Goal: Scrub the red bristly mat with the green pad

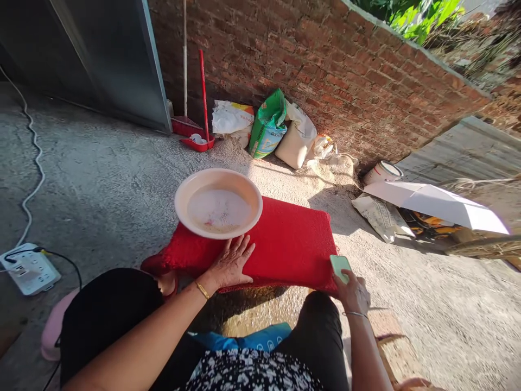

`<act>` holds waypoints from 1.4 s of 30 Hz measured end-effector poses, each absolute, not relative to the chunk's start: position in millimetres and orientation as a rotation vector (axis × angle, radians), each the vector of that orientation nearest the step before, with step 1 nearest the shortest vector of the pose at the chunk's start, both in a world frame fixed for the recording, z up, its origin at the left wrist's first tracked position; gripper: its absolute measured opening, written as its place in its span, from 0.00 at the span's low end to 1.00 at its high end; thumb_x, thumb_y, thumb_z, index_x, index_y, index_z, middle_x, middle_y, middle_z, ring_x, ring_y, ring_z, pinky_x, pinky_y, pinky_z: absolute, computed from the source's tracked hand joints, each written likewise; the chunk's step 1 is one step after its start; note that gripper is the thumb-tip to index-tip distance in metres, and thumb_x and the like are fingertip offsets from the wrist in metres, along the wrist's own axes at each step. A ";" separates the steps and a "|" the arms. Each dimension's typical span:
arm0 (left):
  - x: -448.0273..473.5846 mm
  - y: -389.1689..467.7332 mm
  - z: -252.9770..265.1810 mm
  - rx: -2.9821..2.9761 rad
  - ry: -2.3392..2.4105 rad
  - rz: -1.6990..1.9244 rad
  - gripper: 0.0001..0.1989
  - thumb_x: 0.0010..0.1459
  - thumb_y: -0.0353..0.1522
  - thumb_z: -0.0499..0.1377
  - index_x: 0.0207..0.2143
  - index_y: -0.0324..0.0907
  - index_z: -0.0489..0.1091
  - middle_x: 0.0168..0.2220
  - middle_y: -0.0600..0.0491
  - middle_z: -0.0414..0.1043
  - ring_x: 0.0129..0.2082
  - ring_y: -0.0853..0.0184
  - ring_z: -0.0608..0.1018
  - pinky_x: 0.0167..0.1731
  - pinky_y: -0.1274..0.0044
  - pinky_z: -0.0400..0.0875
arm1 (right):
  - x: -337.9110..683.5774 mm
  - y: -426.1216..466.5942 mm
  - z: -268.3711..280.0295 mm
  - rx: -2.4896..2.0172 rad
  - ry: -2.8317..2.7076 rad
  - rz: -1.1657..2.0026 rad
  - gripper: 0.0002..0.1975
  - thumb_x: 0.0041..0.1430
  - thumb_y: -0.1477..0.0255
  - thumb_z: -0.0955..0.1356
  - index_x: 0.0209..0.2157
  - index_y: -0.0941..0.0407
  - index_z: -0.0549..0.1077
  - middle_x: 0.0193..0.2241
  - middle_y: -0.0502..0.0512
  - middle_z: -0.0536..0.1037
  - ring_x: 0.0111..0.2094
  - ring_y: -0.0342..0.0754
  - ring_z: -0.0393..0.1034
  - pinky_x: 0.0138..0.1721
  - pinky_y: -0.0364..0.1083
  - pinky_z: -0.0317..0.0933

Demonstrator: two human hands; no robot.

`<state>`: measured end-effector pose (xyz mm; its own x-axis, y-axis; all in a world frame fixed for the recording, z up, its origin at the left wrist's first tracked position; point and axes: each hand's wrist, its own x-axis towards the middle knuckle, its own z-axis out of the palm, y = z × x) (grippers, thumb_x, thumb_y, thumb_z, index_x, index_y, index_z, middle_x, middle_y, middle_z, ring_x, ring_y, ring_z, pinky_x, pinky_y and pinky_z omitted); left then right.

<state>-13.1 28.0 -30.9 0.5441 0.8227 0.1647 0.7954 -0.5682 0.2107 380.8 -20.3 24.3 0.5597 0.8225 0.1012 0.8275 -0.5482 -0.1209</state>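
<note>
- Left hand [231,264]: flat, fingers spread, pressing on one red mat [285,244], gripping nothing.
- Right hand [353,293]: clasps one green bar [340,267] at the mat's right near corner.
- One basin [218,202] sits on the mat, just beyond the left hand.

A red mat [293,244] lies on the concrete floor [101,184] — a pale basin [218,202] of soapy water sits on its far-left part. Sacks [268,130], a dustpan [197,142] and a power strip [29,269] rest on the floor too.

Harsh low sunlight from the right casts long shadows, with sharp focus and wide-angle bending at edges.
</note>
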 end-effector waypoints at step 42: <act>-14.7 32.3 -21.8 2.688 1.398 0.342 0.48 0.48 0.56 0.58 0.65 0.39 0.54 0.67 0.38 0.45 0.67 0.48 0.47 0.63 0.55 0.35 | 234.6 -67.6 -21.1 -1.619 -2.131 -0.010 0.15 0.59 0.59 0.67 0.43 0.51 0.74 0.44 0.58 0.69 0.43 0.52 0.64 0.44 0.50 0.59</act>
<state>-14.7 32.3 -21.8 0.5555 0.8170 0.1547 0.7962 -0.5762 0.1844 234.6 -67.6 -21.1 -0.2003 0.9105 0.3618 0.9140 0.3067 -0.2657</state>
